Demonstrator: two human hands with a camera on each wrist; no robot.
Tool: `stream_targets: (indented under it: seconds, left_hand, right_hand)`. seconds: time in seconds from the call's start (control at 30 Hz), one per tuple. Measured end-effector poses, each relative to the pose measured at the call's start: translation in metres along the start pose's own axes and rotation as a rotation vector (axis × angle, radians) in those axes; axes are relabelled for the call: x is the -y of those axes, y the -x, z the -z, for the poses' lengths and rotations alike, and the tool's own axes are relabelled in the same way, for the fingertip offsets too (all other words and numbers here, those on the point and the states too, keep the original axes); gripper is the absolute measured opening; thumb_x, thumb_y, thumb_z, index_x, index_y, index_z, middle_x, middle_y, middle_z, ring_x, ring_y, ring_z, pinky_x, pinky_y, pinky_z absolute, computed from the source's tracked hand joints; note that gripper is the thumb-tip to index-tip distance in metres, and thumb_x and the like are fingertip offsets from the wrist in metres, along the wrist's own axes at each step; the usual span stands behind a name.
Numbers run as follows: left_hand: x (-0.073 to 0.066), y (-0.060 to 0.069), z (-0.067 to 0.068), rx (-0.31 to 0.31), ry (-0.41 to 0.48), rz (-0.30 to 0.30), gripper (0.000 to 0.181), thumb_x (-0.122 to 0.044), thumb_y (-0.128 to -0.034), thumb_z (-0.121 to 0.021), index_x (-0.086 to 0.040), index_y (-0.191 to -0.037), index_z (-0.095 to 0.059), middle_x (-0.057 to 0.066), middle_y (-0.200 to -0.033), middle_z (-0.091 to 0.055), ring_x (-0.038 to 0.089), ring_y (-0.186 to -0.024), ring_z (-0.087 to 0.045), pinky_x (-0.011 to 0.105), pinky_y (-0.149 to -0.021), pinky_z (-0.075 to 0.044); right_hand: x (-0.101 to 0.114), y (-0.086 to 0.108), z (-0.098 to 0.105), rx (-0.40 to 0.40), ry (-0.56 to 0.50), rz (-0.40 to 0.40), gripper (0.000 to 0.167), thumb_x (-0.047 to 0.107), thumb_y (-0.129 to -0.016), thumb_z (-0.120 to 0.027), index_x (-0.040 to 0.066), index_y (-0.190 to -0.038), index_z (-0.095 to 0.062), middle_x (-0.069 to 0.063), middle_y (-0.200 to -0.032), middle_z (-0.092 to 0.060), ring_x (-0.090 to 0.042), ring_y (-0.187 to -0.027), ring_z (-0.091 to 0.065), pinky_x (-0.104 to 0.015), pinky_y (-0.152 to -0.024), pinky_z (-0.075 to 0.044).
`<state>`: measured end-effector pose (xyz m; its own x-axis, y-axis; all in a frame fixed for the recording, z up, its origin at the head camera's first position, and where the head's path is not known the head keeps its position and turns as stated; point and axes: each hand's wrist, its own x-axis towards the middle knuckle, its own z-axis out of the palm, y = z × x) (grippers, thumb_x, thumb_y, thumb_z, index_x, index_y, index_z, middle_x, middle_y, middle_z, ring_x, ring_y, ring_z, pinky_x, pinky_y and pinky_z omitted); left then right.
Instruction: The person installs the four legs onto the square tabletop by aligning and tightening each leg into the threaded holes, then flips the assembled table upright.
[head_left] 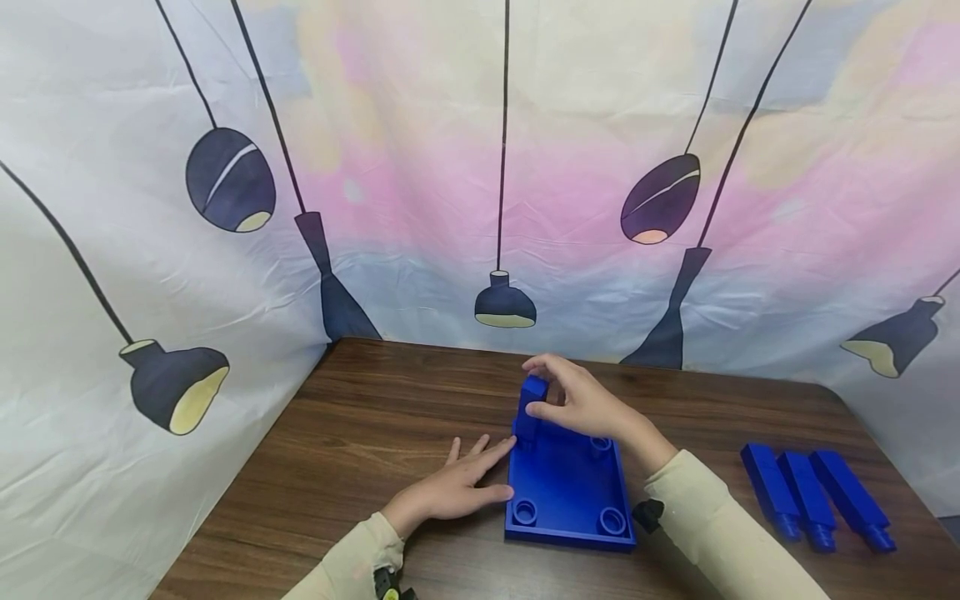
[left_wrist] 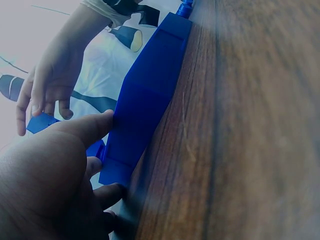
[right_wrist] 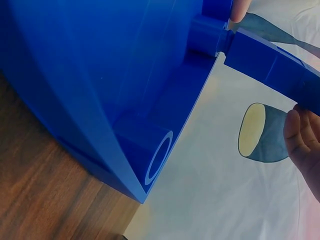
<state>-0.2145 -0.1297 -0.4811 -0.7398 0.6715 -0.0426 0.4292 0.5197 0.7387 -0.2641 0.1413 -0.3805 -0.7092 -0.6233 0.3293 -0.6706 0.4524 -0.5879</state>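
A shallow blue square tray-like panel (head_left: pixel 566 487) with raised edges lies on the table, a round socket (head_left: pixel 612 521) in each visible corner. At its far left corner stands a blue square leg (head_left: pixel 528 408), its narrow end entering the socket there, as the right wrist view shows (right_wrist: pixel 270 70). My right hand (head_left: pixel 581 396) grips the upper part of this leg between thumb and fingers. My left hand (head_left: pixel 453 485) touches the panel's left side with spread fingers; in the left wrist view its thumb and fingertips meet the panel's side wall (left_wrist: pixel 145 100).
Three more blue legs (head_left: pixel 808 498) with threaded ends lie side by side on the brown wooden table (head_left: pixel 405 400), to the right. A cloth backdrop (head_left: pixel 420 167) printed with hanging lamps closes off the back and sides.
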Motion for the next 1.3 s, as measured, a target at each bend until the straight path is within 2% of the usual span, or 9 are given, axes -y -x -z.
stream_targets:
  seconds: [0.1, 0.2, 0.4, 0.73, 0.97, 1.07, 1.3]
  left_hand:
    - [-0.002, 0.001, 0.001, 0.005, 0.0, 0.0, 0.077, -0.054, -0.1068, -0.055, -0.025, -0.17, -0.024, 0.005, -0.174, -0.025, 0.04, -0.161, -0.005, 0.068, -0.12, 0.017]
    - [-0.005, 0.001, 0.003, 0.014, -0.014, 0.012, 0.076, -0.051, -0.108, -0.055, -0.021, -0.17, -0.024, 0.005, -0.174, -0.025, 0.039, -0.162, -0.006, 0.068, -0.121, 0.015]
    - [-0.005, 0.001, 0.003, 0.009, -0.024, 0.022, 0.075, -0.048, -0.1086, -0.056, -0.02, -0.17, -0.024, 0.005, -0.173, -0.026, 0.037, -0.162, -0.006, 0.068, -0.122, 0.013]
    - [-0.004, 0.002, 0.002, 0.012, 0.005, -0.012, 0.077, -0.052, -0.1077, -0.055, -0.021, -0.17, -0.024, 0.009, -0.173, -0.026, 0.043, -0.161, -0.004, 0.07, -0.119, 0.016]
    - [-0.005, 0.001, 0.004, 0.01, 0.003, -0.011, 0.077, -0.053, -0.1073, -0.055, -0.022, -0.17, -0.024, 0.009, -0.173, -0.026, 0.043, -0.161, -0.006, 0.071, -0.119, 0.015]
    - [0.001, 0.0, 0.002, 0.006, 0.013, -0.025, 0.077, -0.056, -0.1066, -0.055, -0.024, -0.17, -0.024, 0.008, -0.173, -0.026, 0.044, -0.161, -0.005, 0.072, -0.118, 0.016]
    - [0.028, -0.009, -0.009, -0.024, 0.004, -0.047, 0.079, -0.062, -0.1035, -0.056, -0.035, -0.17, -0.023, -0.002, -0.174, -0.024, 0.039, -0.162, -0.004, 0.071, -0.118, 0.017]
  right_hand:
    - [0.0, 0.0, 0.0, -0.001, -0.005, 0.008, 0.054, 0.013, -0.098, -0.077, 0.009, -0.147, -0.053, -0.015, -0.136, -0.063, -0.022, -0.1, -0.064, -0.032, -0.073, -0.056]
    - [0.001, 0.001, 0.001, 0.003, -0.014, 0.012, 0.054, 0.008, -0.098, -0.075, 0.009, -0.147, -0.053, -0.016, -0.14, -0.062, -0.025, -0.107, -0.064, -0.032, -0.072, -0.056]
    - [0.002, 0.0, 0.002, 0.02, -0.031, -0.012, 0.056, -0.001, -0.095, -0.068, 0.009, -0.148, -0.052, -0.016, -0.142, -0.061, -0.027, -0.114, -0.063, -0.032, -0.07, -0.055]
    - [0.003, -0.001, 0.001, 0.032, -0.039, -0.019, 0.055, 0.001, -0.097, -0.067, 0.009, -0.149, -0.051, -0.015, -0.145, -0.06, -0.027, -0.12, -0.062, -0.032, -0.07, -0.054]
    - [0.003, -0.001, 0.0, 0.018, -0.032, 0.01, 0.053, 0.003, -0.097, -0.071, 0.007, -0.146, -0.053, -0.014, -0.137, -0.062, -0.024, -0.096, -0.063, -0.033, -0.072, -0.055]
    - [0.003, -0.001, -0.001, 0.017, -0.026, 0.013, 0.051, 0.003, -0.097, -0.072, 0.006, -0.145, -0.053, -0.015, -0.133, -0.062, -0.026, -0.09, -0.062, -0.034, -0.073, -0.055]
    - [0.002, 0.0, -0.005, 0.033, -0.009, -0.008, 0.05, 0.004, -0.098, -0.071, 0.005, -0.145, -0.053, -0.011, -0.127, -0.063, -0.023, -0.097, -0.063, -0.048, -0.079, -0.058]
